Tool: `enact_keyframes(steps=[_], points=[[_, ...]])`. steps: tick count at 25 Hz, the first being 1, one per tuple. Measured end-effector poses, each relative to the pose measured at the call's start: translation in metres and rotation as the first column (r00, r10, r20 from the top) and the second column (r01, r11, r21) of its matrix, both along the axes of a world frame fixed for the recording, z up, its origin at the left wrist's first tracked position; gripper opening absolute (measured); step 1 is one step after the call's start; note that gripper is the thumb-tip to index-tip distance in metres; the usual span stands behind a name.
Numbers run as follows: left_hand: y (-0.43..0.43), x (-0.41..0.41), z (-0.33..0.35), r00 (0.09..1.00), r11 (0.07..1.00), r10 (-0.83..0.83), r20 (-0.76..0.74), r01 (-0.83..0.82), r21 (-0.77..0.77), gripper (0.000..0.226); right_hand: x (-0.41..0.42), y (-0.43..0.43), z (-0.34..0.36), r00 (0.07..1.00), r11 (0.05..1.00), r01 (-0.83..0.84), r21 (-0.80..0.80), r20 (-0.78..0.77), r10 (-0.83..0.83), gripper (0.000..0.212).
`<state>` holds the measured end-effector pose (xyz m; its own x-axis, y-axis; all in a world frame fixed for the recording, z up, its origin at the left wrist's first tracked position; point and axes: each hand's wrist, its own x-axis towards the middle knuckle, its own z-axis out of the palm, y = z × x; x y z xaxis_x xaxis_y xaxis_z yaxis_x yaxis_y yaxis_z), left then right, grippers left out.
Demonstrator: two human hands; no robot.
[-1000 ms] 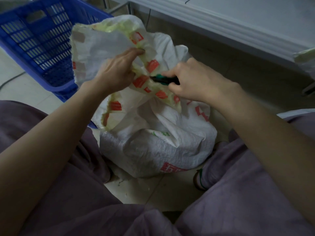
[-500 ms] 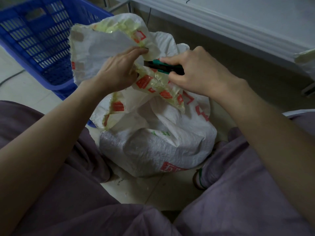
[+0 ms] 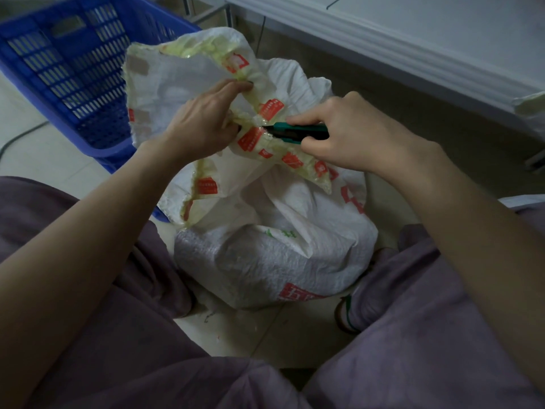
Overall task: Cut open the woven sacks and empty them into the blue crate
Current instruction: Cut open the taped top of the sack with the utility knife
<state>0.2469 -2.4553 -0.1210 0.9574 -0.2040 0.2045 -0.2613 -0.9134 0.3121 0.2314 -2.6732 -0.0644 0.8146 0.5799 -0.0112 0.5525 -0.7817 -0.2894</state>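
– Pale floor tiles (image 3: 32, 160) down low, the blue crate (image 3: 73, 69) waiting at upper left. The woven sack (image 3: 265, 261) sits on the floor between the person's knees, its top flap (image 3: 177, 75) lifted in front of the crate.
– Left hand (image 3: 203, 125) has its grip clenched on that taped flap, holding it up. The right hand (image 3: 354, 137) has its grip closed around a teal-and-black cutter (image 3: 298, 132), its nose right at the yellowish tape (image 3: 295, 149).
– How will this sack handle, you reckon?
– It's a soft, floppy weave, and probably slick where the tape runs. The bottom bulges, so I'd judge there's some weight down there. Hold the flap for cutting, then take the lower corners to tip it into the crate.
– Any writing?
– Red labels (image 3: 271, 109) run all along the tape, white print too small to read. There's a red block (image 3: 298, 293) on the sack's lower front, its characters half tucked under the fold. A scrap of green print (image 3: 280, 233) above it is unreadable too.
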Motion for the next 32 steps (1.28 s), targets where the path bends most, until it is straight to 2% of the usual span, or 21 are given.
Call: enact_keyframes(steps=[6, 11, 17, 21, 27, 32], points=[[-0.004, 0.001, 0.002, 1.0, 1.0, -0.003, 0.027, 0.004, -0.005, 0.06, -0.004, -0.009, 0.007, 0.998, 1.0, 0.03, -0.006, 0.057, -0.03, 0.04], [-0.017, 0.006, 0.008, 0.998, 0.995, -0.024, 0.056, 0.029, -0.095, 0.058, -0.002, -0.023, 0.014, 0.991, 0.995, 0.097, 0.009, 0.089, -0.097, 0.041], [-0.031, 0.017, 0.011, 0.996, 0.988, 0.016, 0.093, -0.001, -0.152, 0.057, 0.0, -0.042, 0.007, 0.982, 0.982, 0.142, 0.127, 0.107, -0.156, 0.042], [-0.044, 0.025, 0.012, 0.99, 0.991, -0.029, 0.136, 0.046, -0.125, 0.059, -0.003, -0.062, 0.01, 0.971, 0.973, 0.194, 0.122, 0.117, -0.209, 0.042], [-0.055, 0.031, 0.009, 0.986, 0.992, -0.11, 0.129, 0.1, 0.082, 0.062, -0.001, -0.078, 0.005, 0.982, 0.983, 0.18, -0.031, 0.069, -0.178, 0.043], [-0.054, 0.033, 0.005, 0.987, 0.991, -0.099, 0.13, 0.085, 0.106, 0.06, 0.001, -0.081, 0.002, 0.981, 0.981, 0.192, 0.003, 0.002, -0.192, 0.042]])
